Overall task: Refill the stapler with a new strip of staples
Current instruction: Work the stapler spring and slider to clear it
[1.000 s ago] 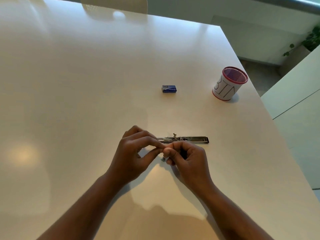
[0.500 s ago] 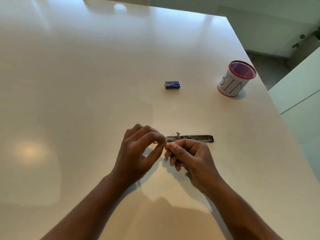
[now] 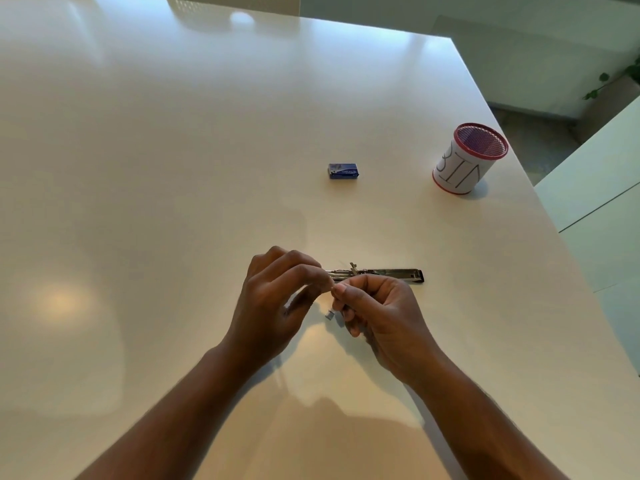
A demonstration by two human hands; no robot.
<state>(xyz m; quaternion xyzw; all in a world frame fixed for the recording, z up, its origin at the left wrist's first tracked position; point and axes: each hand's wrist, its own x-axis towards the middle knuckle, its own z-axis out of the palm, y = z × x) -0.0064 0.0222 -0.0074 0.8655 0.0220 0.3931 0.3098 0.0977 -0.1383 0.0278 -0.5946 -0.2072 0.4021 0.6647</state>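
Both hands — left (image 3: 277, 299), right (image 3: 377, 313) — meet fingertip to fingertip, pinching something small, probably staples, just in front of the opened stapler (image 3: 381, 273) lying flat on the desk (image 3: 173, 168), tray within easy reach.

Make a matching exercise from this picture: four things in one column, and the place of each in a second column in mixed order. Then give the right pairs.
Things
1. stapler
2. blue box
3. cup marked BIN
4. small metal piece

Places
A. near the table's right edge, far side
B. under the right hand's fingers, close to the table
C. alone near the middle of the table
D. lying opened out just beyond both hands

Pairs: 1-D, 2-C, 3-A, 4-B
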